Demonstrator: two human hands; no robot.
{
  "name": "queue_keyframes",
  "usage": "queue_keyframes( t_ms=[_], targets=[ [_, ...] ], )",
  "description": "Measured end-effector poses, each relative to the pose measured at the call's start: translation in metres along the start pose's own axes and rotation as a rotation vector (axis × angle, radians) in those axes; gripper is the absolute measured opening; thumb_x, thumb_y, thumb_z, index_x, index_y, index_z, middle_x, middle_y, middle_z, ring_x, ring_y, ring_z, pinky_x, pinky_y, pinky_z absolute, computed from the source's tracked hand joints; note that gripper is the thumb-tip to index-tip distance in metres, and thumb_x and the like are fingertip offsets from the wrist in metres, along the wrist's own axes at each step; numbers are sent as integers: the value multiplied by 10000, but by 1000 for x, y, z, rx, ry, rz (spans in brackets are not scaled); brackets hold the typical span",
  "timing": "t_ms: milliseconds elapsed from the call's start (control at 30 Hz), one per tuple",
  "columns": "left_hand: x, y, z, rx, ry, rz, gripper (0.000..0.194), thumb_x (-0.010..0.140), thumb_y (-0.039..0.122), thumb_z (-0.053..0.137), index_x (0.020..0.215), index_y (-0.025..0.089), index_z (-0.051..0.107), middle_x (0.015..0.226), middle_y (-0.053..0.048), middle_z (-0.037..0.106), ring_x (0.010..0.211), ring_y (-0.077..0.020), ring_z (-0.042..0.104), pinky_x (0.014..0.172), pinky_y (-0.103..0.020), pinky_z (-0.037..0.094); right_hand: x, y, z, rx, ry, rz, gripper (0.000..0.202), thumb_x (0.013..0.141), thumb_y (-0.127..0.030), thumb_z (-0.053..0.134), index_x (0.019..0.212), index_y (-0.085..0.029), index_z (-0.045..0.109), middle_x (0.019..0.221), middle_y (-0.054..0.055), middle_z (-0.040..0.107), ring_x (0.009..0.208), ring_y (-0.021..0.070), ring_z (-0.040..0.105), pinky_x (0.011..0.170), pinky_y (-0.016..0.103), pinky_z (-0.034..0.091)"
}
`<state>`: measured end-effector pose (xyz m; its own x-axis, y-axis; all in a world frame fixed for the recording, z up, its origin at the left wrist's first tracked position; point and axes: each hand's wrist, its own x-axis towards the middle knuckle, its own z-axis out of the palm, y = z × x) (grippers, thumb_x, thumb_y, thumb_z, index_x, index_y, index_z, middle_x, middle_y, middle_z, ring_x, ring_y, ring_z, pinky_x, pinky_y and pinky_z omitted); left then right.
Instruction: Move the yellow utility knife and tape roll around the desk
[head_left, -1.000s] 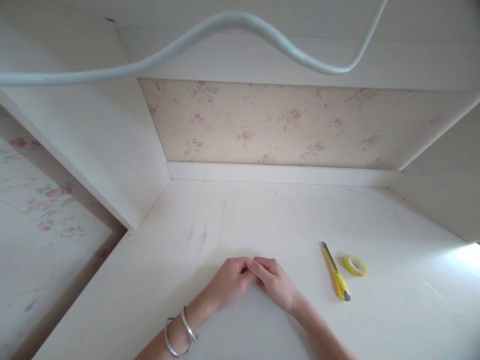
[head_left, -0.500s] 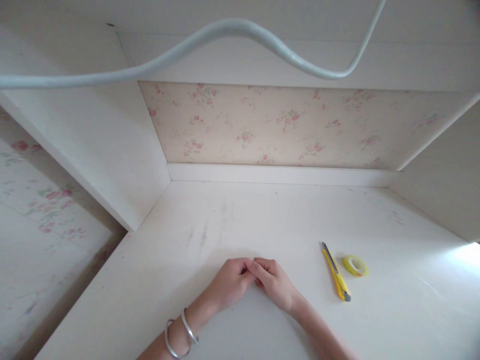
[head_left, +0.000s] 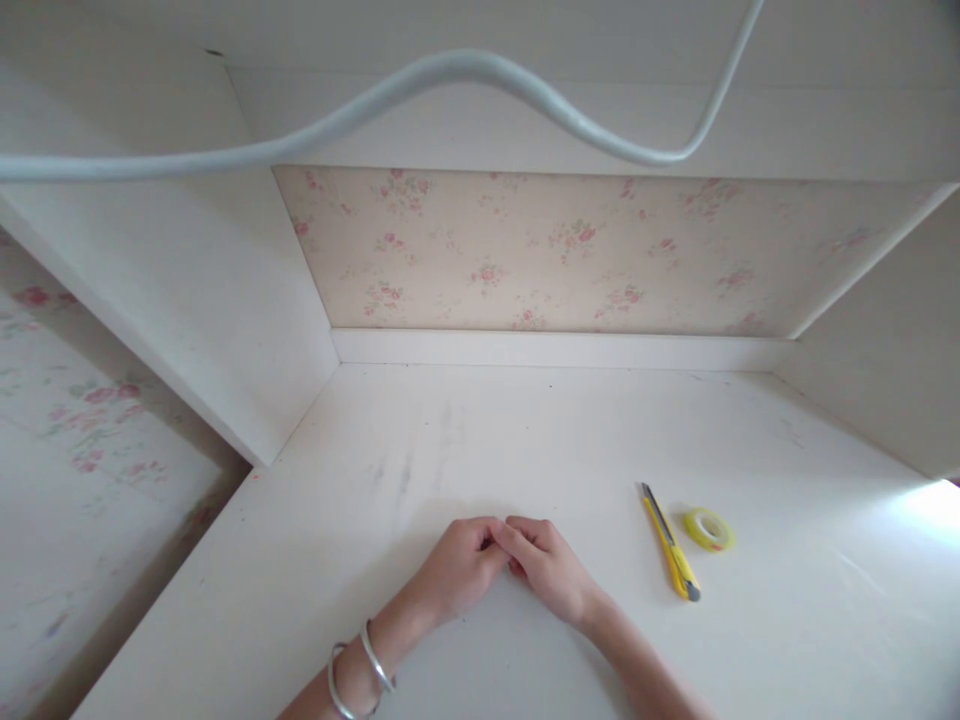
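My left hand (head_left: 461, 568) and my right hand (head_left: 551, 572) rest together on the white desk (head_left: 592, 430), fingers curled in and touching at the thumbs. Both are closed, and no object shows in either; the inner fingers are partly hidden. Two silver bangles (head_left: 376, 660) circle my left wrist. To the right of my right hand lies a yellow utility knife (head_left: 671, 545), its narrow tip pointing away from me. Just beyond it, a roll of yellow-edged clear tape (head_left: 709, 529) lies flat, apart from the knife.
A pale cable or tube (head_left: 465, 66) curves across the top of the view. White side panels (head_left: 247, 330) and an overhead shelf frame the desk. Flowered wallpaper (head_left: 487, 245) covers the back wall above a low white ledge (head_left: 562, 348).
The view has shifted very slightly. Both hands, the knife and the tape stay where they were.
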<state>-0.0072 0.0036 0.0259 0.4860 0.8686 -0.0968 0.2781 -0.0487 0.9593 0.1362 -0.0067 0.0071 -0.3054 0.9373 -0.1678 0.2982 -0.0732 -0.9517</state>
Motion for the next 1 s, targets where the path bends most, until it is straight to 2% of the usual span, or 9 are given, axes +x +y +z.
queue_keyframes(
  t_ms=[500,1000],
  targets=[
    [0,1,0,30,-13,-19,322,851,320,413,742,148,663,758,-22,683,748,-161,599,685,-236,430,0,0,0,-11,15,8,499,878,-587,385,591,-181,435,543,-48,347,517,87,297,473,232,222],
    [0,1,0,38,3,-18,266,823,270,438,713,153,651,744,-12,685,726,-154,595,675,-232,425,-1,-1,0,-26,19,21,493,876,-587,385,602,-183,452,541,-46,365,509,92,319,475,236,225]
  ],
)
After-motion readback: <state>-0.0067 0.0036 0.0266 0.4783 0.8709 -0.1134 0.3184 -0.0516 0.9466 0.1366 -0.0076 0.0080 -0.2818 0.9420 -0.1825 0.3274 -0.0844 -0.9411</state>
